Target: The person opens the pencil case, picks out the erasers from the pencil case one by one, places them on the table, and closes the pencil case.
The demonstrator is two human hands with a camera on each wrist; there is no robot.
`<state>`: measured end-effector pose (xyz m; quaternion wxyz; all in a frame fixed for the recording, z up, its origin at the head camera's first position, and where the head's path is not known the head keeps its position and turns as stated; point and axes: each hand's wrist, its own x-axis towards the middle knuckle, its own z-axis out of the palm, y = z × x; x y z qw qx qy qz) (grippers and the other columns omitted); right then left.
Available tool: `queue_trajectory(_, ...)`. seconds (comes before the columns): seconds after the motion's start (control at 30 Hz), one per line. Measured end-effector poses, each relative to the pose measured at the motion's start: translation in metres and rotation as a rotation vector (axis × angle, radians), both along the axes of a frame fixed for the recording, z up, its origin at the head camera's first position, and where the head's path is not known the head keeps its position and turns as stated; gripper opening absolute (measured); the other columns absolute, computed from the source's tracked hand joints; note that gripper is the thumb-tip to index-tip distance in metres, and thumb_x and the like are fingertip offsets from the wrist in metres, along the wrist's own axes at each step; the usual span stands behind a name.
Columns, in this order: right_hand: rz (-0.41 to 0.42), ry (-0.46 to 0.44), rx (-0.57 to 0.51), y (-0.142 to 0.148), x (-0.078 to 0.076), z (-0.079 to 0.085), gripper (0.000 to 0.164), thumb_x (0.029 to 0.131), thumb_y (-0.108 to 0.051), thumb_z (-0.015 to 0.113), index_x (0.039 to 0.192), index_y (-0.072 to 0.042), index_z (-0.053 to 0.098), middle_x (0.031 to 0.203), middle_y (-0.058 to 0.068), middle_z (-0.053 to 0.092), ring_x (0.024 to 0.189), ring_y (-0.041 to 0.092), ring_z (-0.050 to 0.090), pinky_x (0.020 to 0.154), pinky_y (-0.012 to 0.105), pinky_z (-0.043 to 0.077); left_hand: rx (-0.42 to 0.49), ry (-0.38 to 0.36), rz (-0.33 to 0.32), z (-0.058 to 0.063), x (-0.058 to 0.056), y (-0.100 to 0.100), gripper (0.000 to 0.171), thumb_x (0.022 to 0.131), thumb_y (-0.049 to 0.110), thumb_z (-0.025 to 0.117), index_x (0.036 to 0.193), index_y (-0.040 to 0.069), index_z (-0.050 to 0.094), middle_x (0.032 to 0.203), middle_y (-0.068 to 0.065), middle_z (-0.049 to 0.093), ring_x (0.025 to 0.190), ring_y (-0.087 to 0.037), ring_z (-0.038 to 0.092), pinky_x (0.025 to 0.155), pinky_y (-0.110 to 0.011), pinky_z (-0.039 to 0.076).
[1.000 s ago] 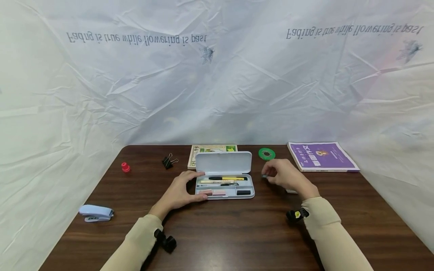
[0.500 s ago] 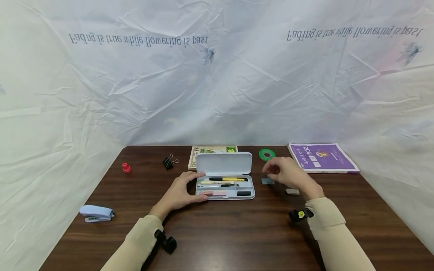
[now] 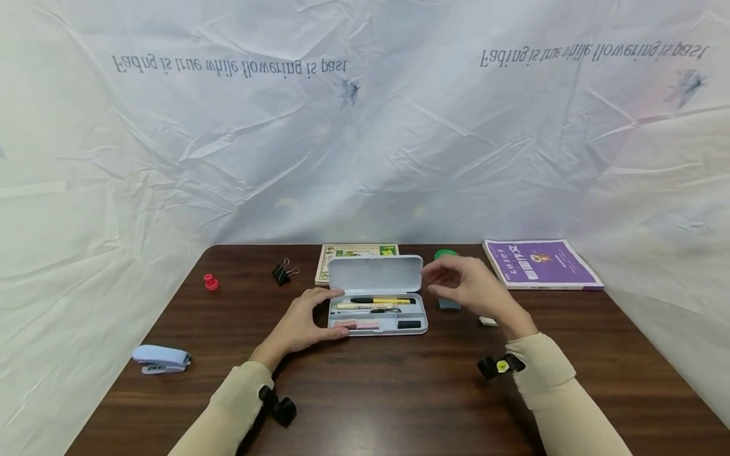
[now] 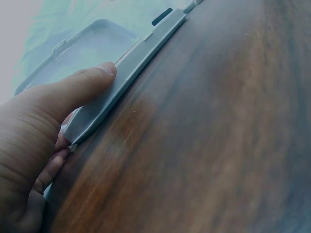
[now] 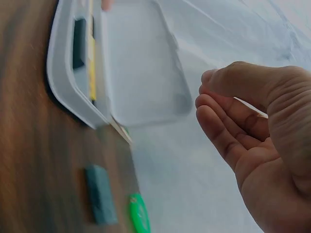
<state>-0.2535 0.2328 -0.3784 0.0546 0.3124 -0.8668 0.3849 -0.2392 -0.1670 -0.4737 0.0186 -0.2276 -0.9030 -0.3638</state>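
Observation:
An open white pencil case point(image 3: 376, 273) stands mid-table with its lid raised. My left hand point(image 3: 300, 322) grips its left end, the thumb on the front wall and the fingers around the side, as the left wrist view confirms. Inside lie a yellow-and-black pen point(image 3: 383, 301), other pens, pink erasers point(image 3: 357, 324) and a small black block point(image 3: 409, 324). Loosely bent and holding nothing, my right hand point(image 3: 476, 288) hovers beside the lid's right edge. Below its fingers a dark grey-blue block point(image 5: 101, 194) lies on the table, partly covered by the hand in the head view.
A whitish eraser point(image 3: 488, 321) lies under the right wrist. Behind are a green tape roll point(image 3: 446, 253), a purple book point(image 3: 542, 263) and a green-and-cream booklet point(image 3: 322, 266). On the left sit a binder clip point(image 3: 284, 272), a red stopper-like piece point(image 3: 211, 282) and a blue stapler point(image 3: 162, 358).
My right hand has let go of the dark grey-blue block on the table right of the case, then moved left and up toward the lid. The left hand keeps its place.

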Motion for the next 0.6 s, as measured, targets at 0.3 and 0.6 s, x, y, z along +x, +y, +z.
queue_trajectory(0.3,0.179,-0.112,0.128,-0.027,0.004,-0.018,0.024,0.1,-0.002,0.083,0.123,-0.007,0.081,0.114,0.006,0.079,0.098,0.011,0.074,0.087,0.033,0.065,-0.007,0.008,0.0,-0.001,0.0,-0.001,0.085,0.087,0.059,0.093,0.161,0.031,0.063,0.163,-0.009,0.057,0.154,-0.036,0.049,0.126,-0.075,0.03)
queue_trajectory(0.6,0.234,-0.139,0.264,-0.037,0.003,-0.03,0.019,0.1,-0.003,0.083,0.115,-0.015,0.085,0.108,-0.005,0.078,0.091,0.005,0.07,0.082,0.031,0.063,-0.005,0.009,-0.002,0.001,0.0,0.0,0.084,0.087,0.058,0.093,0.161,0.031,0.062,0.163,-0.009,0.057,0.155,-0.036,0.048,0.125,-0.075,0.031)
